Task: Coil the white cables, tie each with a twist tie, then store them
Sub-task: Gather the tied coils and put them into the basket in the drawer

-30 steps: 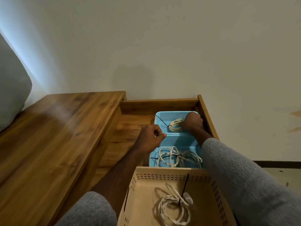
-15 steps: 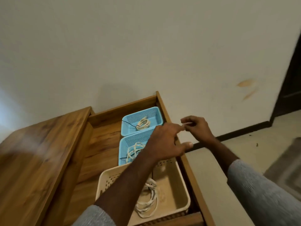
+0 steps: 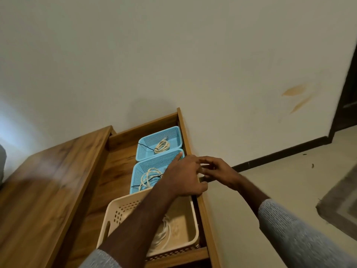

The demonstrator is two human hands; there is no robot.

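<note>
An open wooden drawer (image 3: 205,219) holds three baskets in a row. The far blue basket (image 3: 158,131) contains a small coiled white cable (image 3: 162,146) tied with a black twist tie. In the middle blue basket (image 3: 154,163) lies a looser white cable (image 3: 149,176) with a black tie. The near beige basket (image 3: 120,214) holds a third white cable (image 3: 163,234), partly hidden by my left forearm. My left hand (image 3: 184,177) hovers with spread fingers over the drawer's right edge. My right hand (image 3: 219,171) meets it fingertip to fingertip, and I see nothing in either.
A wooden cabinet top (image 3: 48,190) runs along the left of the drawer. A pale wall stands behind, with a dark skirting board (image 3: 280,153). Tiled floor and a grey rug (image 3: 342,207) lie to the right, beside a dark door frame (image 3: 347,97).
Both hands left the far blue basket, leaving the tied coil there, and came together over the drawer's right edge. The view swung to the right.
</note>
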